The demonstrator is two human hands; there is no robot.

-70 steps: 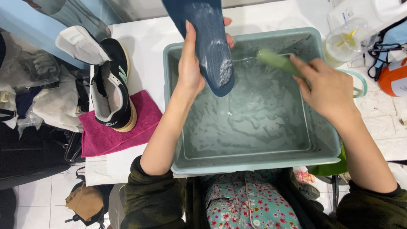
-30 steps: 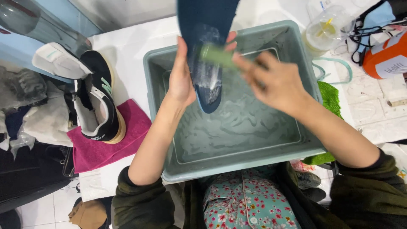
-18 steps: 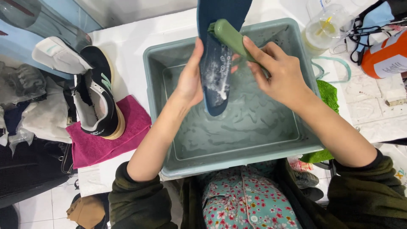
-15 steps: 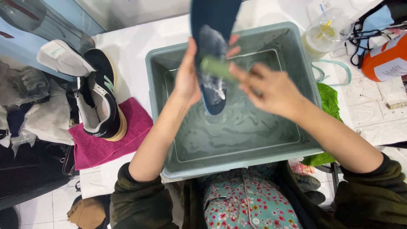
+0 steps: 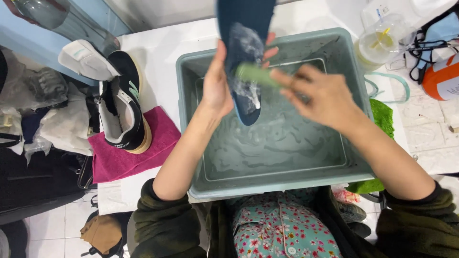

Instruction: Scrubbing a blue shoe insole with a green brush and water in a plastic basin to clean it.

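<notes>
Both hands worked: your left hand [image 5: 217,88] gripped the insole [image 5: 245,57] firmly over the tub [image 5: 189,124], right hand [image 5: 320,95] fingers clasped the brush [image 5: 253,75]

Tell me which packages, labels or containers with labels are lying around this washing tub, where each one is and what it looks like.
Orange container: far right edge, rounded, with a white label panel.
Clear plastic tub: upper right, beside the grey basin, round, see-through, something yellow inside.
Black sneaker: left, on a pink towel, small pale printed patch inside.
No signs or screens in view.
</notes>
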